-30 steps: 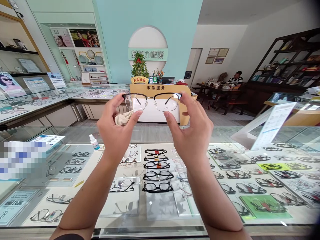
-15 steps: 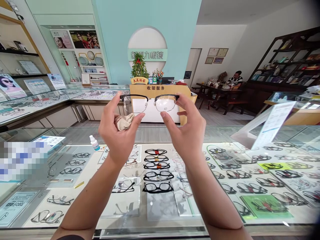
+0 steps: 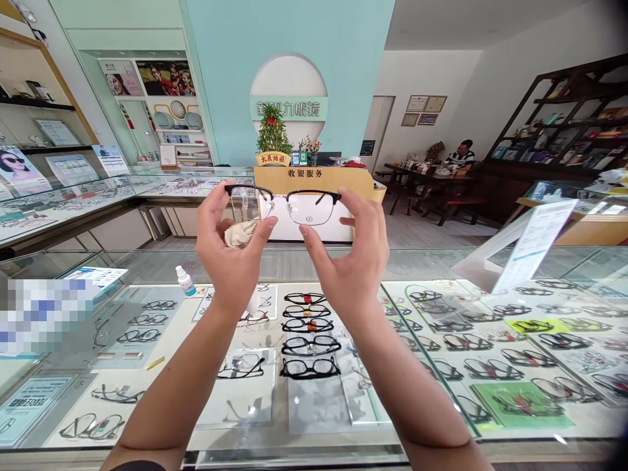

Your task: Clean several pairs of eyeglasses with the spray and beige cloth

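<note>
A pair of eyeglasses point(image 3: 288, 196) with dark upper rims and clear lenses is held up between my hands, above the glass display counter. My left hand point(image 3: 231, 252) pinches the frame's left end and also keeps a crumpled beige cloth point(image 3: 240, 234) in its palm. At the opposite end, my right hand point(image 3: 353, 252) grips the frame's corner with thumb and fingers. A small mark shows on the right-hand lens. Both hands are raised over the case and do not touch it.
Under the glass counter point(image 3: 255, 409) lie many eyeglasses, including a middle column of dark frames point(image 3: 310, 345). A white spray bottle point(image 3: 185, 281) stands at the left, a white sign stand point(image 3: 532, 245) at the right. Farther back are a cashier desk point(image 3: 363, 186) and a seated person point(image 3: 461, 154).
Both hands have shifted slightly left with the eyeglasses. The frame has turned a little, so its right side now sits lower and a temple shows through the right-hand lens.
</note>
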Demonstrator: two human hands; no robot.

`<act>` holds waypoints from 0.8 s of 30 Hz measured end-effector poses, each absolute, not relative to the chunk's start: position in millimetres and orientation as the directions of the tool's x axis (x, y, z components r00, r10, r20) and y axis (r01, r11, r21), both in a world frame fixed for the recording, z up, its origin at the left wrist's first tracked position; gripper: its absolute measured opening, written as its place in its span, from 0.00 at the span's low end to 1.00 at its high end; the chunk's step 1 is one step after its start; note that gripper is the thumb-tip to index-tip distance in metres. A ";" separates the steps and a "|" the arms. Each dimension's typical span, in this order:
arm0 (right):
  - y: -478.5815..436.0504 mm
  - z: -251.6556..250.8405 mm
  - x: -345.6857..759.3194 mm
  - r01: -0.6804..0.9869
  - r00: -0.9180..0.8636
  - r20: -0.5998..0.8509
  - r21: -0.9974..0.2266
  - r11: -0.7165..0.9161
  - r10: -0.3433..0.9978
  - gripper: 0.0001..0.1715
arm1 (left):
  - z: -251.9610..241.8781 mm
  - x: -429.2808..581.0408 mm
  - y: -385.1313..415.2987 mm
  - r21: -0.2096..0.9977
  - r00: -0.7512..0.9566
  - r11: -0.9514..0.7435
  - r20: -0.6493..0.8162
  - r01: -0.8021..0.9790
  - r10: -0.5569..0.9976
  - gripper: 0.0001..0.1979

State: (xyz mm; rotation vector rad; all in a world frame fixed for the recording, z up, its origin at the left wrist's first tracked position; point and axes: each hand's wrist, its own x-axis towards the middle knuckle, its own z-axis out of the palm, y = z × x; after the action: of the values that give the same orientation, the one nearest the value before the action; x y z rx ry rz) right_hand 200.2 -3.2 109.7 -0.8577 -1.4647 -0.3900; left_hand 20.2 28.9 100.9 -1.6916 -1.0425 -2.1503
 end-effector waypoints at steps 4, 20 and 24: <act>-2.7 110.5 199.8 0.661 0.108 0.957 -0.272 0.699 0.270 0.33 | 100.2 22.7 29.5 0.382 -0.330 -0.718 0.918 0.581 0.221 0.36; 22.4 108.3 199.2 0.272 0.374 0.835 -0.514 0.813 0.403 0.21 | 87.2 31.1 30.2 0.249 -0.339 -0.733 0.940 0.633 0.027 0.42; 29.5 106.8 201.2 -0.024 0.405 0.734 -0.588 0.809 0.545 0.16 | 82.9 30.0 38.7 0.140 -0.305 -0.733 0.947 0.666 -0.096 0.41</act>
State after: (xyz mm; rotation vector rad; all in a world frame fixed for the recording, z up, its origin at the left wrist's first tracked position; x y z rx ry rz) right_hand 201.2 29.5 106.8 -0.5423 -1.1056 0.3825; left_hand 30.0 38.7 82.9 -1.4536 -0.7271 -2.0761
